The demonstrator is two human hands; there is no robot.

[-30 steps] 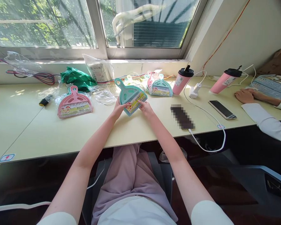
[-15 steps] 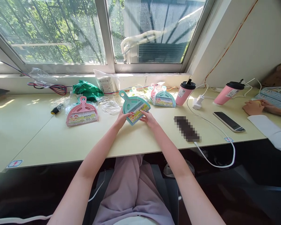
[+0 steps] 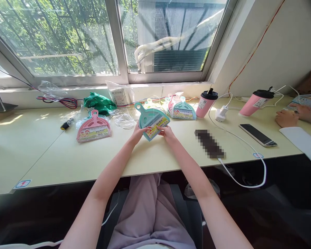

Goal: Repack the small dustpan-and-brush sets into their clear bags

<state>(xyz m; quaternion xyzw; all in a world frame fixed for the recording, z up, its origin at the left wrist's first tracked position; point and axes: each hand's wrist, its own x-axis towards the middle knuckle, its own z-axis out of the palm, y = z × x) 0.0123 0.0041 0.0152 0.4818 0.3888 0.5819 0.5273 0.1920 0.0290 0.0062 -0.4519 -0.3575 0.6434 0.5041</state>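
Note:
Between my two hands is a teal dustpan and brush set (image 3: pixel 150 119) with a printed label, tilted and held above the table. My left hand (image 3: pixel 138 134) grips its lower left edge, thumb on the front. On the lower right side, my right hand (image 3: pixel 166 133) holds it with the thumb on the label and the fingers behind. A pink dustpan set (image 3: pixel 94 129), wrapped in clear plastic, lies to the left. Behind my hands, more sets lie near the sill, among them a teal dustpan set (image 3: pixel 182 110) beside a pink one.
Green plastic wrap (image 3: pixel 100 103) and clear bags lie along the sill. A screwdriver (image 3: pixel 66 124) is at the left. To the right are a pink cup (image 3: pixel 206 103), another pink cup (image 3: pixel 256 103), a charger (image 3: pixel 221 113), a phone (image 3: pixel 257 135), a cable and another person's hands (image 3: pixel 287 118).
The view has shifted slightly, so the scene sits a little further right and lower. Both hands still hold the teal dustpan set in nearly the same pose.

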